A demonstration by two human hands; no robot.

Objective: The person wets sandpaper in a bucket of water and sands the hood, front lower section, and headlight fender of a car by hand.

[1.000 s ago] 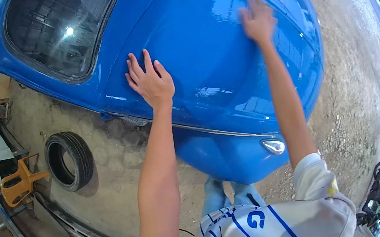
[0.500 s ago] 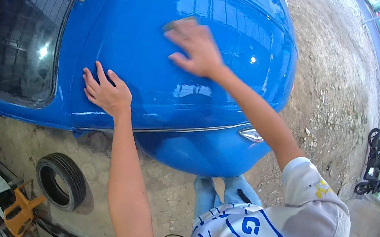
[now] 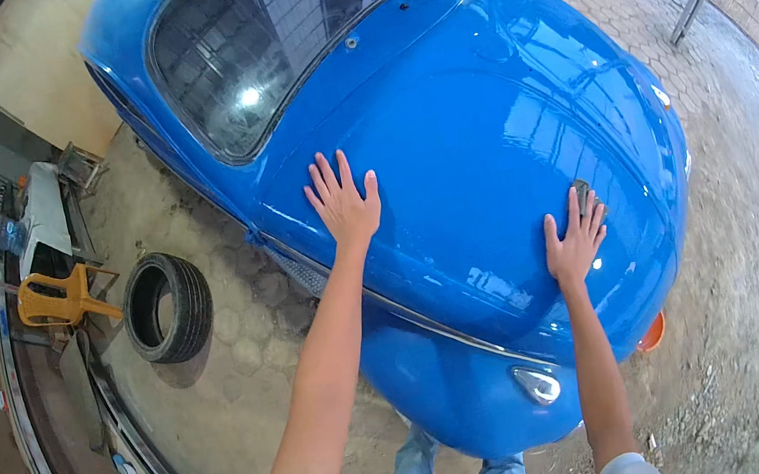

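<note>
Both palms lie flat on the glossy blue rounded metal car hood [image 3: 484,137]: left hand [image 3: 343,205] near the windscreen [image 3: 302,27], fingers spread wide; right hand [image 3: 575,241] lower down, fingers fanned, covering a dark cloth whose edge peeks out. The paint gleams nearly throughout; no containers show contents.

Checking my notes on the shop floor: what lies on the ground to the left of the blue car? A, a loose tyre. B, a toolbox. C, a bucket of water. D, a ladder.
A: a black tyre lies flat on the paving beside the blue car, with no wheel in it.
</note>
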